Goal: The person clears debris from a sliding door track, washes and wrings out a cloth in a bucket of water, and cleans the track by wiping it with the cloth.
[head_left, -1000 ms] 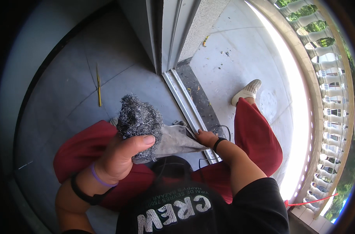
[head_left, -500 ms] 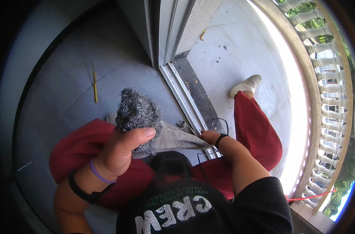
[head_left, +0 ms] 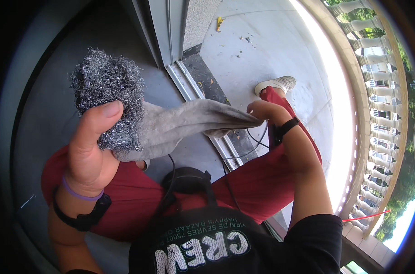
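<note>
The left hand [head_left: 91,150] is raised near the camera, and its fingers are closed around a ball of steel wool [head_left: 108,98], with the thumb [head_left: 98,121] pressed flat on the front of it. In the same grip it holds one end of a grey cloth [head_left: 184,123], which comes out just under the steel wool. The cloth stretches across to the right hand [head_left: 264,112], whose fingers are curled tight on the other end, so the cloth hangs between the two hands above the metal door track [head_left: 196,98] on the floor. The person wears red trousers [head_left: 262,182] and a light shoe [head_left: 276,84], and this foot stands on the pale balcony floor [head_left: 267,45]. A white balustrade [head_left: 376,91] runs along the right side. A black band is on each wrist.
</note>
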Demonstrator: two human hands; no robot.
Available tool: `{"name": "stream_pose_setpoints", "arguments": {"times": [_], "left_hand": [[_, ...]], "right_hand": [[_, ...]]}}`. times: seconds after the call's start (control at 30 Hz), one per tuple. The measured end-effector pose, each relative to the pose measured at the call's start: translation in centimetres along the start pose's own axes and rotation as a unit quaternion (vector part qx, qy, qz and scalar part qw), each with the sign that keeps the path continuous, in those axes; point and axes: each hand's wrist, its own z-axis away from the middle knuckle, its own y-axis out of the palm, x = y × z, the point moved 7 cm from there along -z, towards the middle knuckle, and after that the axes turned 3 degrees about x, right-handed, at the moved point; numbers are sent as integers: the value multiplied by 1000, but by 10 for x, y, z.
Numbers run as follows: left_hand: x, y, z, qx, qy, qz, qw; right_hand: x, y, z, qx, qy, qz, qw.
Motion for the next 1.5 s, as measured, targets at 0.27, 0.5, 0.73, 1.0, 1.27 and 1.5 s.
{"name": "stream_pose_setpoints", "arguments": {"times": [0.27,0.5,0.73,1.0,1.27,1.5], "left_hand": [[-42,26,-18,61,116,-18,991],[-44,26,-21,46,147,-22,988],[-42,21,-24,47,133,-31,990],[-49,14,-5,15,137,-47,989],[-46,8,14,-22,107,-95,990],[23,11,28,129,-111,-122,978]], "right_hand": [[-90,-102,87,-199,262,-286,900],[-104,-145,108,-473,-40,-649,595],[-88,-153,101,-394,66,-592,700],[-88,-175,107,-514,-272,-731,355],[-24,-104,67,-506,-90,-793,327],[49,-40,-57,-304,-46,-718,624]]}}
